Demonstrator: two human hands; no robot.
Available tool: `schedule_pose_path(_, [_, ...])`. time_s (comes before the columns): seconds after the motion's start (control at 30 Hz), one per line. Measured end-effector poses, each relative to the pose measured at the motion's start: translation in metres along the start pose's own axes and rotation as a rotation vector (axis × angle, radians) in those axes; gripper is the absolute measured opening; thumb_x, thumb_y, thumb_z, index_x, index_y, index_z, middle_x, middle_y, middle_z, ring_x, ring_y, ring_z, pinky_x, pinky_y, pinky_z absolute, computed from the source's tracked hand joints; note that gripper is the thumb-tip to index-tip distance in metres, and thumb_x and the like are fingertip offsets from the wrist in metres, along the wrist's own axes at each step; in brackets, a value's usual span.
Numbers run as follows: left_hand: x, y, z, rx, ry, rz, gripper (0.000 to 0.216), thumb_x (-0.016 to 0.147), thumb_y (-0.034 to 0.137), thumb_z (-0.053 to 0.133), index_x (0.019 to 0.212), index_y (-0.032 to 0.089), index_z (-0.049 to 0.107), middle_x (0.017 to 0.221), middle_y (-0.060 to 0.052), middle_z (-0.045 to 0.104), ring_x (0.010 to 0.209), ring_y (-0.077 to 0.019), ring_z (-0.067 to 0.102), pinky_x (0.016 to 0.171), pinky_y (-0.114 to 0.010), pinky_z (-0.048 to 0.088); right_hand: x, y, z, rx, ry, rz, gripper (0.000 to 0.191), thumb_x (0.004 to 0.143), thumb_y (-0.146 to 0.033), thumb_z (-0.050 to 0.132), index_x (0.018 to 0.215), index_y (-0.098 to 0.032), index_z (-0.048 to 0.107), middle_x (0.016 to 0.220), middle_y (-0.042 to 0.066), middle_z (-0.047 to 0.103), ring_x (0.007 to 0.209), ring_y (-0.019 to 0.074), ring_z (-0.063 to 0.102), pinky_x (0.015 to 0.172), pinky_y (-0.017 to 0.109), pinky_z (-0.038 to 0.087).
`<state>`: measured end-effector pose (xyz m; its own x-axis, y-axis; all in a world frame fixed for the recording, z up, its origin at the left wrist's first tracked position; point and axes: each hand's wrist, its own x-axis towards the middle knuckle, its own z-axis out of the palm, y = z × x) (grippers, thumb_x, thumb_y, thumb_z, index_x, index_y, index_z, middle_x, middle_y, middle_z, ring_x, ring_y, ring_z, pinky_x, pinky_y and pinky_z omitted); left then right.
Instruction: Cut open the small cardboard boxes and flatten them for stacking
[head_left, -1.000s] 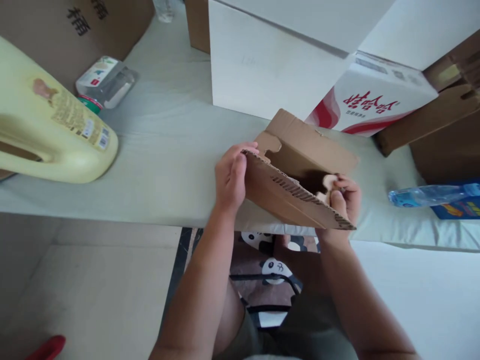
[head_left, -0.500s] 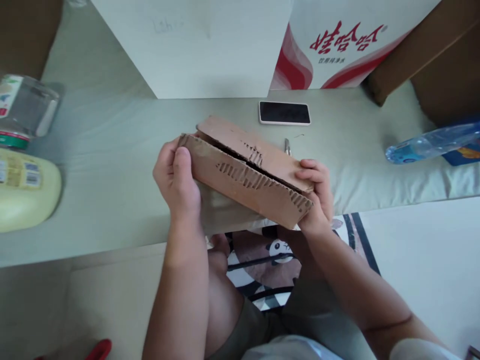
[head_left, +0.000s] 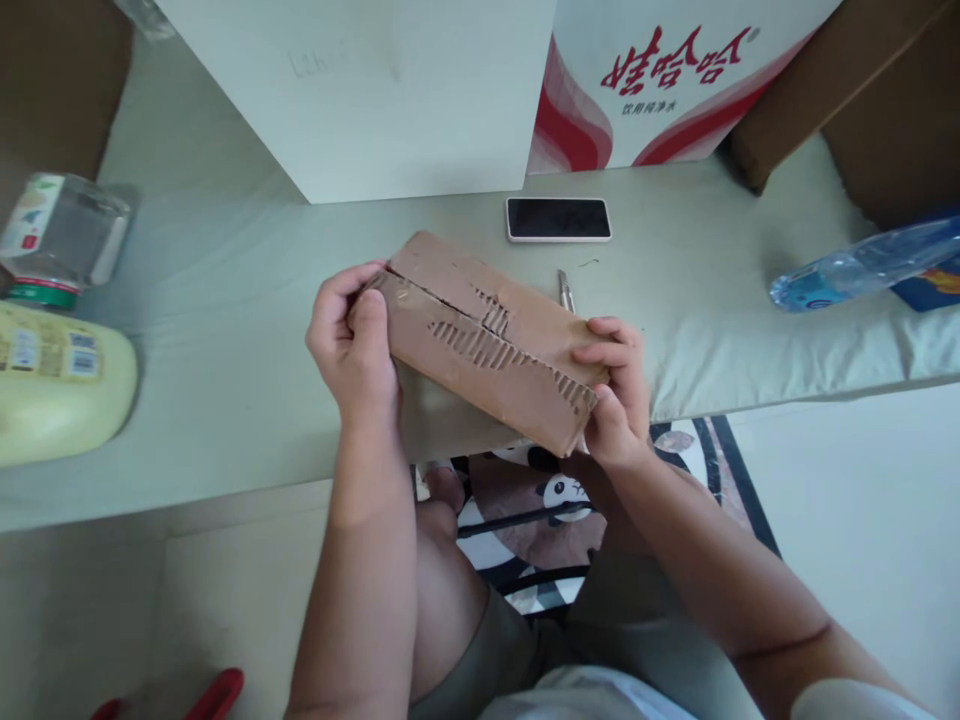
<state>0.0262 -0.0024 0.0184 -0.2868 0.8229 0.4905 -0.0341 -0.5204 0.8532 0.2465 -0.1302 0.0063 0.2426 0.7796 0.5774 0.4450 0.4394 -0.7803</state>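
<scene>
Between both hands is a brown cardboard box (head_left: pixel 465 370), tilted, its two top flaps meeting along a narrow seam. Torn strips on the flaps bare the corrugated layer. My left hand (head_left: pixel 356 345) grips the left end, thumb on the near flap. At the right end my right hand (head_left: pixel 619 390) is closed around the corner, with fingers lying over the far flap and the thumb at the near edge. Just beyond the box lies a metal-tipped tool like a utility knife (head_left: pixel 565 290), partly hidden by the box.
A phone (head_left: pixel 559 220) lies beyond the box, before a white carton (head_left: pixel 420 120) and a red-and-white carton (head_left: pixel 577 110). To the left are a clear jar (head_left: pixel 71 235) and a yellow bottle (head_left: pixel 64 385); to the right, a clear water bottle (head_left: pixel 862 265).
The gap between the box's flaps has closed to a thin seam as the flaps came together. My right hand has shifted slightly left, and the view has moved a little.
</scene>
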Motion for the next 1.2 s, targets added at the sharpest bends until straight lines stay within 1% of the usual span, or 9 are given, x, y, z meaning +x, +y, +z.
schedule_pose_path(0.17, [0.003,-0.003,-0.002,0.058,-0.005,-0.002,0.014,0.085,0.030,0.073,0.095,0.028,0.082,0.101,0.001,0.083,0.102,-0.0240,0.074,0.098,-0.046,0.057,-0.001,0.001,0.002,-0.016,0.026,0.001,0.029,0.099,-0.051,0.049,0.108,-0.031,0.067,0.131,0.008,0.059,0.128,0.0307,0.057,0.113,0.057,0.045])
schedule_pose_path(0.33, [0.002,0.000,-0.004,0.041,-0.048,0.011,0.021,0.085,0.019,0.066,0.093,0.027,0.083,0.106,0.002,0.083,0.108,-0.0215,0.074,0.103,-0.042,0.057,-0.005,0.005,0.004,-0.009,0.041,-0.011,0.030,0.099,-0.050,0.047,0.111,-0.031,0.067,0.133,0.008,0.058,0.130,0.0320,0.054,0.115,0.057,0.043])
schedule_pose_path(0.4, [0.001,0.003,-0.004,0.062,-0.063,-0.005,0.021,0.087,0.019,0.065,0.095,0.024,0.082,0.109,-0.001,0.082,0.111,-0.0211,0.074,0.106,-0.040,0.056,-0.005,0.005,0.004,0.004,0.043,-0.024,0.029,0.100,-0.047,0.046,0.112,-0.031,0.067,0.133,0.007,0.058,0.130,0.0314,0.054,0.116,0.056,0.042])
schedule_pose_path(0.5, [0.000,0.005,-0.004,0.132,-0.078,-0.030,0.022,0.090,0.028,0.063,0.103,0.022,0.080,0.111,-0.004,0.080,0.112,-0.0222,0.073,0.107,-0.040,0.056,-0.005,0.004,0.004,-0.001,0.041,-0.026,0.030,0.100,-0.048,0.046,0.113,-0.031,0.067,0.133,0.007,0.058,0.129,0.0316,0.055,0.117,0.057,0.042])
schedule_pose_path(0.67, [0.003,0.004,-0.006,0.271,-0.117,-0.020,0.030,0.090,0.042,0.066,0.111,0.025,0.078,0.117,-0.004,0.075,0.119,-0.0253,0.068,0.114,-0.043,0.052,-0.006,0.005,0.003,-0.008,0.047,-0.010,0.034,0.100,-0.051,0.044,0.112,-0.031,0.068,0.134,0.007,0.057,0.130,0.0331,0.055,0.117,0.058,0.042])
schedule_pose_path(0.83, [0.007,0.011,-0.007,0.287,-0.182,-0.077,0.019,0.088,0.034,0.067,0.097,0.026,0.081,0.115,-0.004,0.073,0.124,-0.0270,0.065,0.117,-0.045,0.049,-0.007,0.006,0.003,-0.004,0.062,0.015,0.035,0.097,-0.055,0.047,0.107,-0.030,0.069,0.132,0.008,0.057,0.131,0.0348,0.055,0.116,0.061,0.044])
schedule_pose_path(0.97, [0.007,0.011,-0.007,0.262,-0.171,-0.079,0.022,0.085,0.024,0.064,0.094,0.026,0.085,0.110,-0.004,0.077,0.117,-0.0268,0.068,0.112,-0.046,0.052,-0.004,0.004,0.004,0.055,0.073,-0.001,0.032,0.096,-0.053,0.051,0.108,-0.031,0.070,0.131,0.007,0.060,0.130,0.0322,0.056,0.117,0.057,0.043])
schedule_pose_path(1.1, [0.010,0.002,-0.010,0.194,-0.126,-0.041,0.029,0.077,0.017,0.063,0.088,0.030,0.086,0.100,-0.001,0.081,0.105,-0.0264,0.070,0.100,-0.047,0.055,-0.001,0.004,0.009,0.252,0.169,0.142,0.043,0.092,-0.064,0.056,0.121,-0.033,0.064,0.131,0.006,0.064,0.127,0.0296,0.061,0.112,0.052,0.049])
schedule_pose_path(1.2, [0.016,-0.005,-0.017,0.131,-0.059,-0.125,0.027,0.072,0.019,0.063,0.083,0.030,0.085,0.095,0.001,0.083,0.101,-0.0274,0.069,0.097,-0.049,0.054,-0.003,0.010,0.012,0.330,0.168,0.267,0.050,0.090,-0.067,0.059,0.127,-0.033,0.062,0.127,0.006,0.067,0.121,0.0277,0.065,0.104,0.048,0.054])
